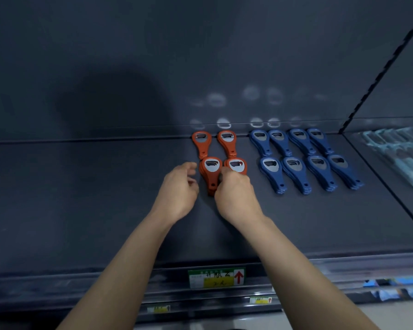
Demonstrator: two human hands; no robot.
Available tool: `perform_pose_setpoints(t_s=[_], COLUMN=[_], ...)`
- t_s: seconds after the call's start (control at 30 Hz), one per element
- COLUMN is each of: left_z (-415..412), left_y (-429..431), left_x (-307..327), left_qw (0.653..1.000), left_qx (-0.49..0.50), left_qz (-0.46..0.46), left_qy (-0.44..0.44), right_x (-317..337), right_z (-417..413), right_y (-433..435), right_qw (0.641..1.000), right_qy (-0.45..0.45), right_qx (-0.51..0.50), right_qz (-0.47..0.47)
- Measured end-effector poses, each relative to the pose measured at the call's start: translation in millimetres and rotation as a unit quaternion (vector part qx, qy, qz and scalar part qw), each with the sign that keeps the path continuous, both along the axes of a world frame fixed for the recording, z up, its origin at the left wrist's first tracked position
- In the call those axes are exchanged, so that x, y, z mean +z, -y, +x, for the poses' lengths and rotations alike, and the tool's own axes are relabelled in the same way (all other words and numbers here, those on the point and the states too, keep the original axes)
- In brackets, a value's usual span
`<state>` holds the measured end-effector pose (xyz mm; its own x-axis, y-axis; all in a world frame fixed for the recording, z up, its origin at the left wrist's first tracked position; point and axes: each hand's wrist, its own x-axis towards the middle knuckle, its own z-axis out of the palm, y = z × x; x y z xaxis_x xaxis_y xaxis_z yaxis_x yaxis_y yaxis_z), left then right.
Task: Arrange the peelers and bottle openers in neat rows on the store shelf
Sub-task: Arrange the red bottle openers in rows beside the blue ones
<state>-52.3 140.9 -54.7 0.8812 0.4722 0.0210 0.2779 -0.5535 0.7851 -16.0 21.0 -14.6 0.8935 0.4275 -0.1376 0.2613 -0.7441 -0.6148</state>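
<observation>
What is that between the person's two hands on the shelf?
A stack of orange bottle openers, the front left of the orange ones, lies on the shelf between the left hand and the right hand. The head view shows it.

Red bottle openers (211, 173), centre of frame: smooth moulded plastic, slight sheen.
Blue bottle openers (296, 171), centre right: same plastic, same sheen.
Head inserts (270, 166) on both: bright bare metal, reflective.
Shelf (100, 201): dark, matt, smooth.
Back panel (153, 55), upper frame: dark, semi-gloss, mirrors metal glints.
Price label (216, 278), lower centre: printed paper.
Packs (396, 153), right edge: clear glossy plastic.
</observation>
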Motion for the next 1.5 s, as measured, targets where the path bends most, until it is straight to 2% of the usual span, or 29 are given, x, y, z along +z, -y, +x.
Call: perform_pose_setpoints(t_s=[0.13, 0.33, 0.63, 1.13, 1.4, 1.5], left_z=[11.1, 15.6, 12.8, 7.9, 3.4, 6.0], left_y=[0.9, 6.8, -0.5, 17.1, 13.4, 0.4], left_x=[5.2, 8.2, 7.5, 1.1, -3.9, -4.2], left_qw=[0.998, 0.989, 0.99, 0.982, 0.983, 0.988], left_qx=[-0.001, -0.004, 0.027, 0.05, 0.068, 0.09], left_qz=[-0.069, -0.148, -0.138, -0.182, -0.167, -0.127], left_qy=[-0.015, 0.011, 0.004, 0.028, 0.032, 0.024], right_x=[-4.7, -7.9, -5.4, -5.4, -8.7, -5.0], right_z=[10.8, 17.7, 10.9, 3.0, 2.4, 6.9], right_y=[-10.3, -16.3, -10.8, -8.9, -10.7, -7.0], right_qw=[0.999, 1.0, 1.0, 0.997, 0.996, 0.995], right_qy=[-0.031, -0.025, -0.007, -0.035, -0.037, -0.037], right_qx=[-0.011, -0.008, -0.007, -0.015, -0.014, -0.032], right_qz=[0.021, 0.016, 0.024, 0.065, 0.085, 0.081])
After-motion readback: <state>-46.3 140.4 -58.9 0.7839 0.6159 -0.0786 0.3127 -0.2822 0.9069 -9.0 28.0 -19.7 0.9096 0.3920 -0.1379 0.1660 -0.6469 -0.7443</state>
